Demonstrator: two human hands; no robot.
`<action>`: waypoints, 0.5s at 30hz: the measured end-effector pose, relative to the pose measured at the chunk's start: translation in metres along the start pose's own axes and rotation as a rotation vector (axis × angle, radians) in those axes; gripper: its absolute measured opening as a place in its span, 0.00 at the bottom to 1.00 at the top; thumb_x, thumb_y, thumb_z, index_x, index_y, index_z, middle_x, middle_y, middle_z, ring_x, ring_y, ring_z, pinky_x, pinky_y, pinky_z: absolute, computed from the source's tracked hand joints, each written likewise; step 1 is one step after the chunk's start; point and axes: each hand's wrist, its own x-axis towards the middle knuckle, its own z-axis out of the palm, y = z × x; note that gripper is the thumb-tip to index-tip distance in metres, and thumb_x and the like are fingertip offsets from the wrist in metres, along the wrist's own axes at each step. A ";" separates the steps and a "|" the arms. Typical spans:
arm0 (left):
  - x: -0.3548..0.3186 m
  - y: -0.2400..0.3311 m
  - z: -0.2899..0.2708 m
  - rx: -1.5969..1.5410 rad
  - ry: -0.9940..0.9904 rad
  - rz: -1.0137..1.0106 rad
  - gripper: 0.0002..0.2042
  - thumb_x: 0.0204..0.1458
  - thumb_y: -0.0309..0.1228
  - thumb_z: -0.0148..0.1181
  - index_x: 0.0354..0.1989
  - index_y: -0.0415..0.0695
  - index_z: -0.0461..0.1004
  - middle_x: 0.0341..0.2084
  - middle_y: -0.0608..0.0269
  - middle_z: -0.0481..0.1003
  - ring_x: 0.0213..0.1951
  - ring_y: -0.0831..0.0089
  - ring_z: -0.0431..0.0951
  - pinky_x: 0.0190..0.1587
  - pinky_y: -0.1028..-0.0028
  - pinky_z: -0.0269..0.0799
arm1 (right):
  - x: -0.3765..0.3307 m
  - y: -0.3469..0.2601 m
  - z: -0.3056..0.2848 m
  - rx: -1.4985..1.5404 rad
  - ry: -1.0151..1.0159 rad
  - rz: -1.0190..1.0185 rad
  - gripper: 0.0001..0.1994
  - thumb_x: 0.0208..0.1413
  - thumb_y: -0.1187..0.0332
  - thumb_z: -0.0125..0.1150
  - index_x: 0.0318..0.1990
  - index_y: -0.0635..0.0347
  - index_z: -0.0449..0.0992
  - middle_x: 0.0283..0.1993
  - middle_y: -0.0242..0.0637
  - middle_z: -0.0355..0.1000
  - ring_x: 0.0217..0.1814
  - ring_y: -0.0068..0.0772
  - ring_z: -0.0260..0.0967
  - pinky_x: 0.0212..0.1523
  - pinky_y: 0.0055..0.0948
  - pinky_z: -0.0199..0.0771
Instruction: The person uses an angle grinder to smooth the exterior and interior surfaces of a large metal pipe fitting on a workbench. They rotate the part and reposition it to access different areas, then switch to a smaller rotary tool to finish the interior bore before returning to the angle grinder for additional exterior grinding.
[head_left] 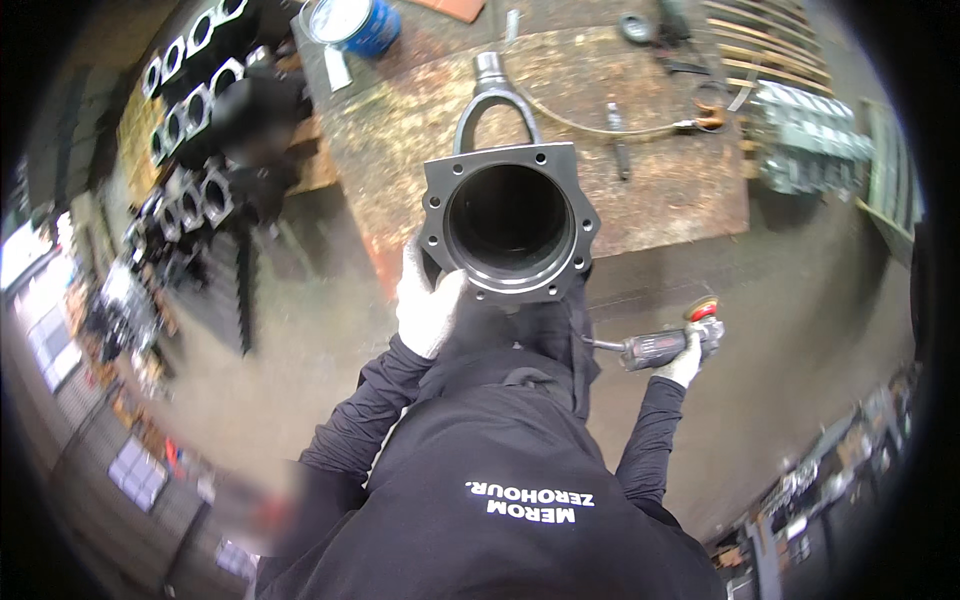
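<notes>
A dark metal casting (510,282) with a round bore, a bolt-holed square flange and a forked arm stands at the near edge of the workbench, its bore facing up. My left hand (428,308), in a white glove, grips its lower left side, thumb on the flange and fingers partly hidden along the side. Off to the right, away from the casting, my gloved right hand (684,368) is wrapped round an angle grinder (655,348). The grinder's red disc (702,308) points away from me, and its hose or cord end extends left.
The worn wooden workbench (660,200) carries a blue bucket (370,28), a thin hose (600,131) and a dark slim tool (620,155). Rows of similar castings (190,110) stand at the left. Stacked grey-green castings (810,140) are at the right.
</notes>
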 end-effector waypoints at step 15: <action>-0.011 0.037 0.054 -0.152 0.365 -0.317 0.43 0.45 0.21 0.61 0.73 0.33 0.49 0.56 0.52 0.70 0.52 0.67 0.74 0.54 0.70 0.73 | 0.123 -0.062 0.075 -0.376 -0.086 0.088 0.45 0.42 0.68 0.80 0.65 0.56 0.55 0.57 0.45 0.67 0.55 0.44 0.71 0.54 0.52 0.79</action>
